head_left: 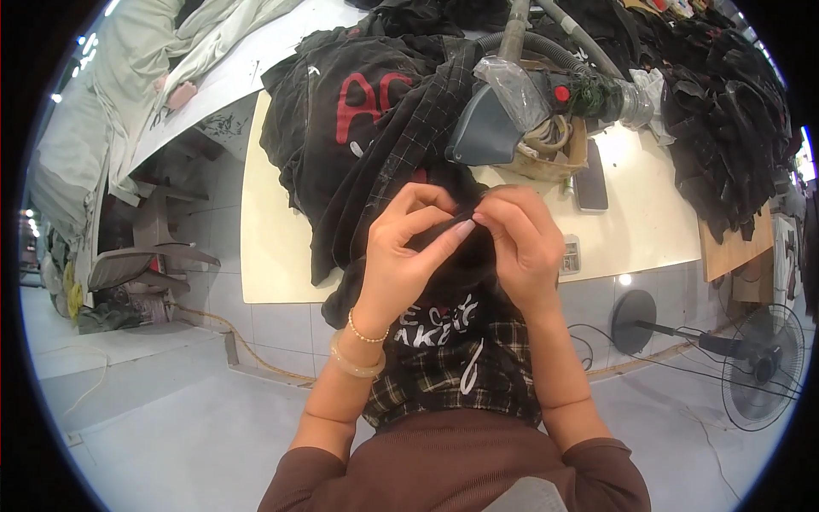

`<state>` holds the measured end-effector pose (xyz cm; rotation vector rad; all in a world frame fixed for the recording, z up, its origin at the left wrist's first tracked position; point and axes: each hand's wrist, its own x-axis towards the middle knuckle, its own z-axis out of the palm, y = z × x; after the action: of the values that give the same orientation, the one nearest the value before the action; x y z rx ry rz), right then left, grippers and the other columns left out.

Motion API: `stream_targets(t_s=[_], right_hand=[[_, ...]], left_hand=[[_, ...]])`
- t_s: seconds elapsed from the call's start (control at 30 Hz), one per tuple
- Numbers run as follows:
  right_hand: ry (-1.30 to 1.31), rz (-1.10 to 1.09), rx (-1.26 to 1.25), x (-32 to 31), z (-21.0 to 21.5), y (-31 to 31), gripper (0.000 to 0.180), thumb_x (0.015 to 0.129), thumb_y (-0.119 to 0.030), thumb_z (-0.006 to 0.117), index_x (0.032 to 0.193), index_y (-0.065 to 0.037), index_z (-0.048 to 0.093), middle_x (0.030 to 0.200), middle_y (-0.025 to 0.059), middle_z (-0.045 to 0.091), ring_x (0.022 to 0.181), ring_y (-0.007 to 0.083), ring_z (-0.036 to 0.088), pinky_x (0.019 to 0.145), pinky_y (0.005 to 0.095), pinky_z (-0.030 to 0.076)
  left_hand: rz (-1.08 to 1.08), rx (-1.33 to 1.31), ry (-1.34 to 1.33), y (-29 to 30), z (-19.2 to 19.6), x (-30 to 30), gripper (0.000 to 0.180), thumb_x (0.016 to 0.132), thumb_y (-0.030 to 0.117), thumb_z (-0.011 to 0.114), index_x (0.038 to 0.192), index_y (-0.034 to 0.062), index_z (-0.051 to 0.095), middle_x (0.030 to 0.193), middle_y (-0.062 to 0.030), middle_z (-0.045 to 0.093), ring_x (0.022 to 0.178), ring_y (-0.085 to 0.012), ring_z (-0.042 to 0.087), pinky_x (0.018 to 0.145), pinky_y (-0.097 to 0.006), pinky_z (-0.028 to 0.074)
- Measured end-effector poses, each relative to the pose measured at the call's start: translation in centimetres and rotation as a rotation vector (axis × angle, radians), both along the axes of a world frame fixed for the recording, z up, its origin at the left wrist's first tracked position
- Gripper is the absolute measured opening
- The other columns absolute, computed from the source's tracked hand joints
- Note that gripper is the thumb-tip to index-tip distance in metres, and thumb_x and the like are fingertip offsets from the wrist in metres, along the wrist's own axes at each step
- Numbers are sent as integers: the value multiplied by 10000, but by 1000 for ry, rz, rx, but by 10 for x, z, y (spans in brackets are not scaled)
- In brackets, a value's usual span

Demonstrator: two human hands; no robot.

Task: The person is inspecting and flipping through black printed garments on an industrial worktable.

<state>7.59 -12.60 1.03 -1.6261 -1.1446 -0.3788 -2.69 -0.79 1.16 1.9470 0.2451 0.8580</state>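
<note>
Left hand [408, 243] and right hand [522, 243], fingertips [464, 228] closed, pinch black fabric [467, 266], best kept lightly taut, by the table's [273, 271] near edge.

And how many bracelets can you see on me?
2: a thin beaded bracelet at the wrist of your left hand, and a thicker pale bracelet just behind it, nearer the elbow.

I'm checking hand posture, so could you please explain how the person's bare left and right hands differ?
The left hand wears a golden beaded bracelet and pale bangle; the right hand wears neither. The left hand's thumb stands apart; the right hand's fingers bunch together. Both pinch black cloth.
</note>
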Motion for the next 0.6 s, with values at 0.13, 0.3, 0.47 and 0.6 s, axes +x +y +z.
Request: stream_targets(t_s=[0.13, 0.3, 0.47, 0.6], right_hand=[[258, -37, 80, -9, -8, 9, 54, 882, -13, 623, 894, -24, 572, 746, 64, 585, 605, 181, 555, 542, 265, 433], [798, 23, 231, -2, -5, 10, 89, 955, -86, 570, 885, -31, 568, 666, -3, 528, 596, 48, 483, 530, 229, 412], [1165, 106, 261, -2, 4, 15, 142, 891, -117, 663, 886, 24, 677, 786, 28, 643, 747, 82, 527, 753, 233, 432], [1282, 171, 263, -1, 11, 16, 191, 890, -142, 665, 924, 44, 695, 853, 58, 675, 807, 105, 534, 849, 258, 405]], left_hand=[[-106, -423, 126, -4, 4, -4, 108, 855, 60, 675, 846, -43, 642, 705, 42, 545, 663, -33, 458, 631, -179, 372], [-54, -568, 200, -1, 3, -6, 96, 873, 63, 666, 832, -21, 644, 739, 56, 563, 699, -11, 452, 643, -160, 359], [32, -404, 58, 2, -2, 3, 98, 825, 20, 705, 807, -27, 622, 781, 20, 573, 741, -55, 509, 692, -188, 402], [36, -251, 62, 8, -11, -2, 101, 782, -29, 714, 841, -39, 633, 880, -40, 600, 800, -107, 551, 750, -219, 433]])
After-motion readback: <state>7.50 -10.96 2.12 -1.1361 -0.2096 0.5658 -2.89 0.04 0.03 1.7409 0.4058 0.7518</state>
